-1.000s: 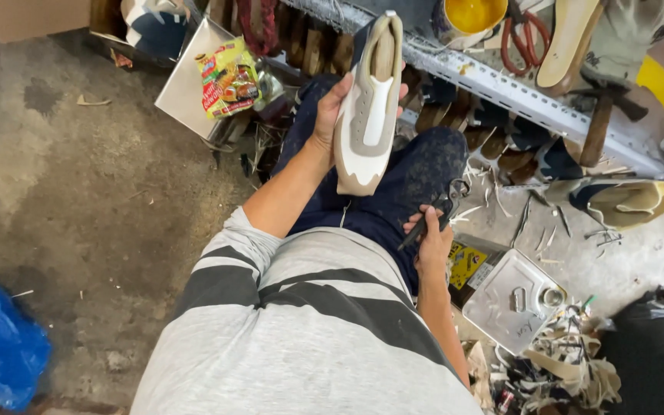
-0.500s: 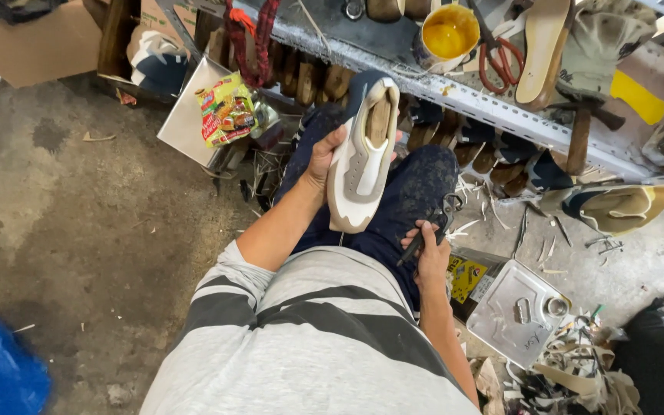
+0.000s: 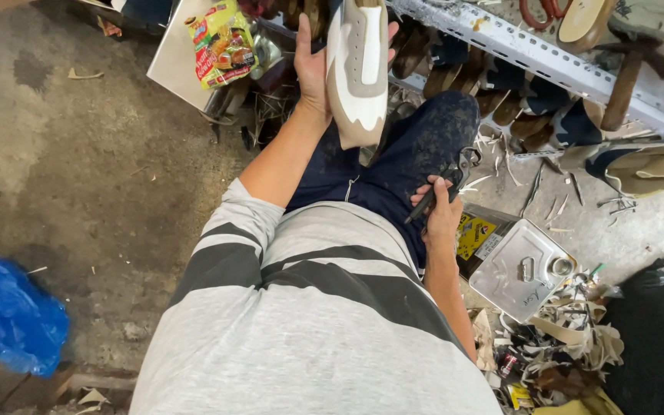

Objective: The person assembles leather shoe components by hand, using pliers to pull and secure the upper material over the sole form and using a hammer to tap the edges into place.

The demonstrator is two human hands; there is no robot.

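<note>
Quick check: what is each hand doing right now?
Left hand: closed around the beige and white shoe, held up.
Right hand: closed on a dark pliers-like tool, resting on the thigh.

Shoe (image 3: 357, 69) ahead in left hand (image 3: 313, 65), metal can (image 3: 520, 269) right of right hand (image 3: 441, 215).

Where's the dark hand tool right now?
In the head view it is in the right hand, right of centre: the dark tool rests against the knee of the blue trousers, just above the metal can on the floor.

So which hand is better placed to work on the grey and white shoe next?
Probably the right hand: it grips a dark slim tool on the thigh, while the left hand is busy holding up the grey and white shoe.
</note>
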